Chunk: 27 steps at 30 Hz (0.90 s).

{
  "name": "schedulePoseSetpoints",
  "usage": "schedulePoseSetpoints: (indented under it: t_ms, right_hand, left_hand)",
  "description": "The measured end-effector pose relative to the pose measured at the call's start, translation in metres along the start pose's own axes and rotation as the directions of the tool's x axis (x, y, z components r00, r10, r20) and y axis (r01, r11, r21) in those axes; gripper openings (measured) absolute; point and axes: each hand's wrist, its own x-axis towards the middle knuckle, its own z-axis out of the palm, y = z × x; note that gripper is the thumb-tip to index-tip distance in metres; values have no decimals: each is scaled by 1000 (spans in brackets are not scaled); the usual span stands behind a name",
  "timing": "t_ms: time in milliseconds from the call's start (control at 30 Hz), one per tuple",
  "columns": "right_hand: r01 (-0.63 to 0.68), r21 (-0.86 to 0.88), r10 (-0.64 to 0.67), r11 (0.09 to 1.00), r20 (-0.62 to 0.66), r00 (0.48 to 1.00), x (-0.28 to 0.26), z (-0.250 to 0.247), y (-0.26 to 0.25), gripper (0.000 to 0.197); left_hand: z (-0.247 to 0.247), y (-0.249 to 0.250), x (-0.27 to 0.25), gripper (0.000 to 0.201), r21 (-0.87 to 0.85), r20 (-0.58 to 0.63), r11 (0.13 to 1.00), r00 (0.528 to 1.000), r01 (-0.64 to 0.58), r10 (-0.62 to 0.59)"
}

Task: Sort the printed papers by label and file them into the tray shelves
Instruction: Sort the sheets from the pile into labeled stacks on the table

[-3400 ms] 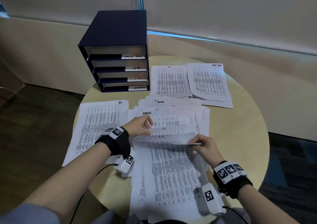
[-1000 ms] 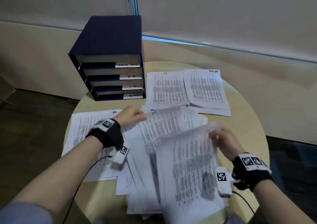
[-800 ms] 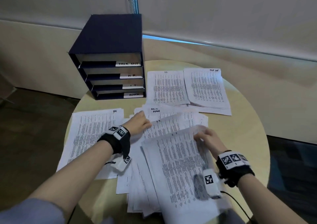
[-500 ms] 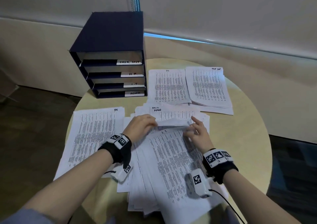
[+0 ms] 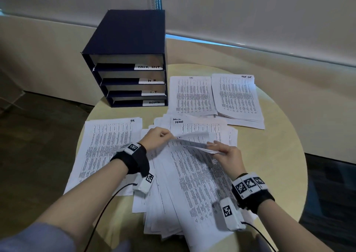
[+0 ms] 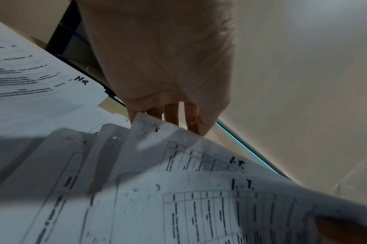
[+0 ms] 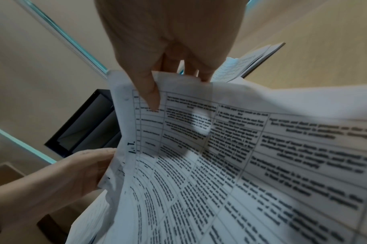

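A loose heap of printed papers [image 5: 185,184] lies in front of me on the round table. My left hand [image 5: 158,138] and my right hand [image 5: 225,151] both pinch the far edge of the top sheets [image 5: 192,142] and lift it. In the wrist views the lifted sheets [image 7: 199,148] carry the handwritten label "I.T." [image 6: 236,162]. My right thumb lies on top of the sheet and the fingers are under it. The dark blue tray shelf unit [image 5: 127,59] stands at the back left, with slots labelled TASK LIST, H.R., I.T. and ADMIN.
Sorted piles lie around the heap: an HR pile [image 5: 107,151] at the left, an I.T. pile [image 5: 192,95] and a TASK LIST pile [image 5: 238,97] at the back right, an ADMIN sheet [image 5: 198,126] just beyond my hands. Bare table [image 5: 273,165] shows at the right.
My right hand laid a lifted sheet back on the heap and came to its far edge. Both hands now raise that edge, higher than half a second ago.
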Motion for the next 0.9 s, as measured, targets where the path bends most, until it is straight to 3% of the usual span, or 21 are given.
schedulePoseSetpoints:
  t_ms: [200, 333, 367, 500, 600, 700, 800, 900]
  right_hand:
    - [2, -25, -3, 1000, -9, 1000, -3, -3, 2, 43]
    - [32, -31, -33, 999, -35, 999, 7, -1, 4, 22]
    - [21, -45, -23, 999, -42, 999, 9, 0, 4, 24]
    - [-48, -67, 47, 997, -14, 999, 16, 7, 4, 63]
    - [-84, -152, 91, 985, 35, 995, 21, 10, 5, 58]
    - [-59, -249, 72, 967, 42, 997, 24, 11, 5, 24]
    - [-49, -248, 57, 968, 26, 998, 23, 12, 5, 19]
    - [-24, -249, 29, 968, 15, 999, 22, 11, 6, 25]
  left_hand:
    - [-7, 2, 4, 13, 13, 42, 999, 998, 46, -46]
    - [-8, 1, -2, 37, -178, 127, 982, 991, 68, -45]
    - [-8, 2, -4, 41, -184, 168, 980, 985, 70, -38]
    - [-4, 3, -10, 71, -79, 208, 995, 977, 57, -39]
    - [-3, -1, -10, 86, -94, 219, 991, 973, 97, -74]
    - [-4, -1, -10, 73, -141, 249, 975, 959, 171, -133]
    - [-3, -3, -8, 48, -193, 165, 967, 977, 168, -137]
    - [-3, -2, -5, 43, 90, 109, 993, 990, 82, -92]
